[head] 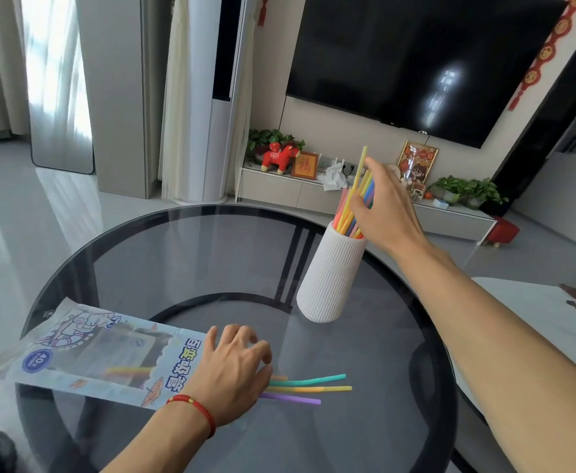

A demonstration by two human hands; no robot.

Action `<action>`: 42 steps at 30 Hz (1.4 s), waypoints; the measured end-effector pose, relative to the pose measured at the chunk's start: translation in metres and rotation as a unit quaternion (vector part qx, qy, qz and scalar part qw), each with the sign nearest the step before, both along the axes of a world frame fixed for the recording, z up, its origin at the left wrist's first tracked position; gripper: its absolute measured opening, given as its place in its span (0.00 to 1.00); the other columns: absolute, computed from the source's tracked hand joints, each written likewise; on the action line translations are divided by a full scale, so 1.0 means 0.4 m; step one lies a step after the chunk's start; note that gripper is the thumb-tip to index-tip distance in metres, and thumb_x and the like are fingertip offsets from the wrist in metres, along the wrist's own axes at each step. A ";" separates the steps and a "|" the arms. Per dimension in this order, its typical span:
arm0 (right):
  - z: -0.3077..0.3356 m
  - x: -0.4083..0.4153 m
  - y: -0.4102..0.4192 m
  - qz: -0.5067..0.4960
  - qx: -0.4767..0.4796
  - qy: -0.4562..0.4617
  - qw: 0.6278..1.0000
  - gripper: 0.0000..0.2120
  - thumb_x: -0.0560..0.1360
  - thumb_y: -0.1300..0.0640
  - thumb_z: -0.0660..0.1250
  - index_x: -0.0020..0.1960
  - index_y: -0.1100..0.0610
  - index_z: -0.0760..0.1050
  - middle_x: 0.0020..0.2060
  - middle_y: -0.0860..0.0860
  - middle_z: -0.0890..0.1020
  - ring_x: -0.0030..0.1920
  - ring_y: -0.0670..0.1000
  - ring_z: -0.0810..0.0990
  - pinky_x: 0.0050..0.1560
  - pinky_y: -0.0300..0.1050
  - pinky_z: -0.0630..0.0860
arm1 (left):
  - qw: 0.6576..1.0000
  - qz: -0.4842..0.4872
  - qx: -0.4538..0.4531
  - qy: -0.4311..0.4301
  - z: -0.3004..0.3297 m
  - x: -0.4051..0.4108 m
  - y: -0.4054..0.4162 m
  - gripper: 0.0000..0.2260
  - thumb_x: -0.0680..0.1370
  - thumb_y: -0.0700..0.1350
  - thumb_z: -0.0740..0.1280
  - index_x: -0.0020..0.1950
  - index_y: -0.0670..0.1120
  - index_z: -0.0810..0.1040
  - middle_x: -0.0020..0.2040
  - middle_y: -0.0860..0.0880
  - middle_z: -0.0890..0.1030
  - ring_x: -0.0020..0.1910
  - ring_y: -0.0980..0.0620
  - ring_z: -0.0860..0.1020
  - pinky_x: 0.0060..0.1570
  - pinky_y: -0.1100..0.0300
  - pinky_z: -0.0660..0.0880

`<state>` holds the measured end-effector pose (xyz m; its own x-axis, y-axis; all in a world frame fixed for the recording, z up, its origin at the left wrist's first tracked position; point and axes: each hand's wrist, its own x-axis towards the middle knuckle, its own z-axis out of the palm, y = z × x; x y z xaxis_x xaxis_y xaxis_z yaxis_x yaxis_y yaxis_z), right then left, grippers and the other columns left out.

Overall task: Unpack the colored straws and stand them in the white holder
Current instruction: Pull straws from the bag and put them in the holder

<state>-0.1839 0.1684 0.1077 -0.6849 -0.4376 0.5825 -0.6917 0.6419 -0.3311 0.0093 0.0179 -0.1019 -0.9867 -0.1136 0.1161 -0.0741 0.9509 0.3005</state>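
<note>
Glass tabletop (177, 268): right hand (387, 206) pinches straws (351, 213) standing in the far white holder (331, 278); left hand (235, 373), fingers curled, presses loose straws (308, 387) at the near packet (102, 353). Light, slippery, bendable; best gripped mid-length.

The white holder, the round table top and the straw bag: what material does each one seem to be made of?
White holder: looks like matte ceramic or plastic, with fine vertical ribs and no shine; I cannot tell which.
Round table top: tinted glass, glossy, since the dark frame below shows through it.
Straw bag: thin printed plastic film with a clear window, through which straws are seen.
</note>
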 end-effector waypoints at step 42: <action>-0.501 0.215 0.147 0.119 0.126 -0.315 0.933 0.08 0.79 0.54 0.71 0.56 0.44 0.78 0.51 0.41 0.78 0.48 0.40 0.76 0.50 0.39 0.75 | 0.984 -0.064 -0.167 0.001 0.094 0.064 -0.039 0.52 0.62 0.77 0.60 0.78 0.49 0.57 0.64 0.51 0.70 0.62 0.48 0.70 0.63 0.52 0.69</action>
